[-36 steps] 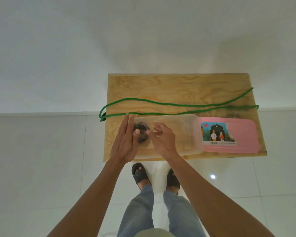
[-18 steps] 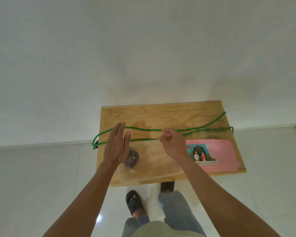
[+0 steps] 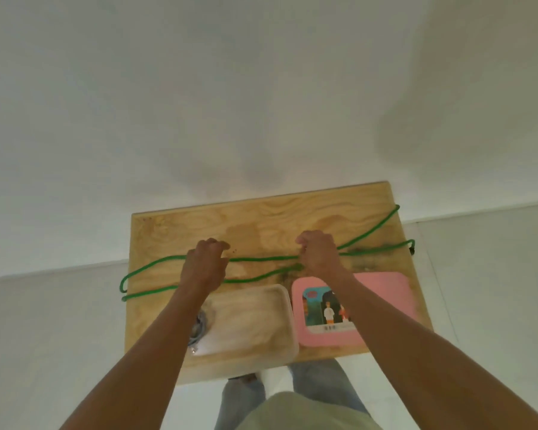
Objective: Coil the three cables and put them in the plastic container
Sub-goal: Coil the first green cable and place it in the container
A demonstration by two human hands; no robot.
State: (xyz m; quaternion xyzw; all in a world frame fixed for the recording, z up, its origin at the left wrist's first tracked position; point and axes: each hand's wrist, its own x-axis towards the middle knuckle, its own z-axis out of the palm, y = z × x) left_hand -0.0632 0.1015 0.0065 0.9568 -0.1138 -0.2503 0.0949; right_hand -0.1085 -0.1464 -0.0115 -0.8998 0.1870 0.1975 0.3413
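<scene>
A long green cable (image 3: pixel 261 259) lies in two strands across the wooden table (image 3: pixel 292 217), and its loops hang over the left and right edges. My left hand (image 3: pixel 206 265) curls its fingers over the far strand. My right hand (image 3: pixel 319 256) grips both strands where they meet near the table's middle. The clear plastic container (image 3: pixel 255 321) stands at the near edge between my forearms. A dark coiled cable (image 3: pixel 198 328) lies in its left end, partly hidden by my left forearm.
A pink lid (image 3: pixel 382 293) with a picture label lies flat to the right of the container. The table stands against a white wall on a pale tiled floor. My legs are below the near edge.
Both hands left the container, where the dark coil stays, and reached to the green cable. My left hand, flat and open half a second ago, now curls onto it.
</scene>
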